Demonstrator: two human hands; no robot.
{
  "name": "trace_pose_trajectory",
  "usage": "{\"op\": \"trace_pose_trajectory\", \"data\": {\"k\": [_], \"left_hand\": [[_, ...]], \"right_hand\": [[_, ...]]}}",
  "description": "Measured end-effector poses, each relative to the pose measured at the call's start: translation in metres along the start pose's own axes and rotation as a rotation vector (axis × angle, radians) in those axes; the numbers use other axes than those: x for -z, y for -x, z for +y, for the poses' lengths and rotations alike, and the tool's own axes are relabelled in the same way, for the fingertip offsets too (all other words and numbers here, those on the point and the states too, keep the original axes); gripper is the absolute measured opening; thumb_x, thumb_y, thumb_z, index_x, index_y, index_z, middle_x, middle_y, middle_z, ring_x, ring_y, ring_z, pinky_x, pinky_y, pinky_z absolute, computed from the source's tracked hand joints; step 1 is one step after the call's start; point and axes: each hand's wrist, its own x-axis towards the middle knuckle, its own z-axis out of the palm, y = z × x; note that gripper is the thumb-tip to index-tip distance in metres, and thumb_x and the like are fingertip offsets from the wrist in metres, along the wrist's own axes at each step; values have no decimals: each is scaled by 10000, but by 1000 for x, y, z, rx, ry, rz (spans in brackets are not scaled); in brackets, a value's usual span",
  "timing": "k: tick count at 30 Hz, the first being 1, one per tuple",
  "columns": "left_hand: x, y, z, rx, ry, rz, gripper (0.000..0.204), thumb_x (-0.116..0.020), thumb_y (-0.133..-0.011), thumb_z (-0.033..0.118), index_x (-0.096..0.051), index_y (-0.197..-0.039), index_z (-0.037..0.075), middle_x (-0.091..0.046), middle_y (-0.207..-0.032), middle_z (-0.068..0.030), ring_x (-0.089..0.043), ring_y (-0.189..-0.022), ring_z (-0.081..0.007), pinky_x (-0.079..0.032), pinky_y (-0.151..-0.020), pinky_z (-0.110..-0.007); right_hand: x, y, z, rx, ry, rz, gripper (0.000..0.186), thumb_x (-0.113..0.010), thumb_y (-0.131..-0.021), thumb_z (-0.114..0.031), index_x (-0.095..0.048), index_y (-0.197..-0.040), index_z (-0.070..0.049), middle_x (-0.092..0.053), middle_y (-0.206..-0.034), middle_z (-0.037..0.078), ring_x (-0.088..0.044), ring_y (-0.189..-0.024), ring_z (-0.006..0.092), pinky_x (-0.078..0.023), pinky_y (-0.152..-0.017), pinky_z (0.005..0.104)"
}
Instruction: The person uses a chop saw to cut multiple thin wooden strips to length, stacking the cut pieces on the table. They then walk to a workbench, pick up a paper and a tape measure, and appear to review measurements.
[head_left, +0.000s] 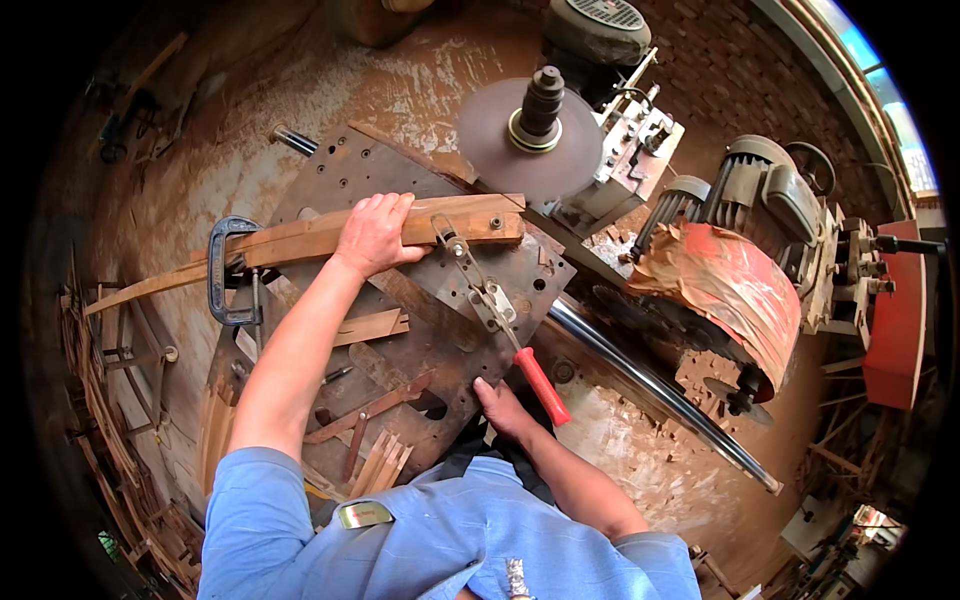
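My left hand [372, 235] grips a long wooden workpiece [465, 215] lying across a drilled steel plate [330, 170]. A dark C-clamp [220, 270] holds a thin curved wooden strip [140, 285] near the workpiece's left part. A toggle clamp [480, 290] with a red handle [540, 385] bears on the workpiece at the right. My right hand [500, 405] holds the plate's near edge below that handle, thumb on top and other fingers partly hidden. Short wood offcuts [385, 465] lie on the plate's near part.
A large disc blade [530, 165] on a spindle stands beyond the plate. Motors [755, 195] with a red, debris-covered guard [720, 290] and blades are at the right. A steel rail [650, 385] runs diagonally beside the plate. Wood strips and racks [140, 420] fill the left.
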Motion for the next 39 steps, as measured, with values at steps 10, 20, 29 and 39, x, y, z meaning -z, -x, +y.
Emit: {"op": "trace_pose_trajectory", "data": {"k": [10, 20, 29, 39], "left_hand": [[13, -3, -90, 16, 3, -45, 768, -757, -676, 412, -499, -1262, -11, -569, -1150, -146, -539, -1073, -305, -432, -929, -405], [24, -30, -158, 289, 163, -330, 464, -454, -956, 363, -496, -1297, 51, -565, -1184, -179, -493, -1166, -332, -367, -1004, -436], [129, 89, -154, 192, -92, 237, 311, -635, -865, 237, -578, -1097, 37, -604, -1004, -102, -558, -980, -298, -449, -824, -419], [220, 544, -58, 1049, -101, -21, 354, -629, -864, 196, -578, -1166, 18, -592, -1132, -154, -533, -1085, -345, -446, -916, -420]], "right_hand": [[-59, -82, 11, 46, 15, -92, 555, -486, -979, -363, -406, -1333, 56, -521, -1294, 114, -477, -1191, 219, -353, -1050, 365], [-107, -105, -28, 34, -119, -103, 582, -498, -971, -382, -401, -1336, 61, -526, -1280, 121, -481, -1184, 216, -356, -1042, 361], [-141, -77, -27, -70, 84, -40, 582, -474, -972, -438, -489, -1270, 62, -544, -1271, 146, -498, -1162, 226, -389, -1003, 359], [-184, -21, -1, -187, -327, -226, 712, -456, -942, -569, -326, -1411, -50, -423, -1391, 118, -452, -1263, 302, -411, -1036, 492]]}}
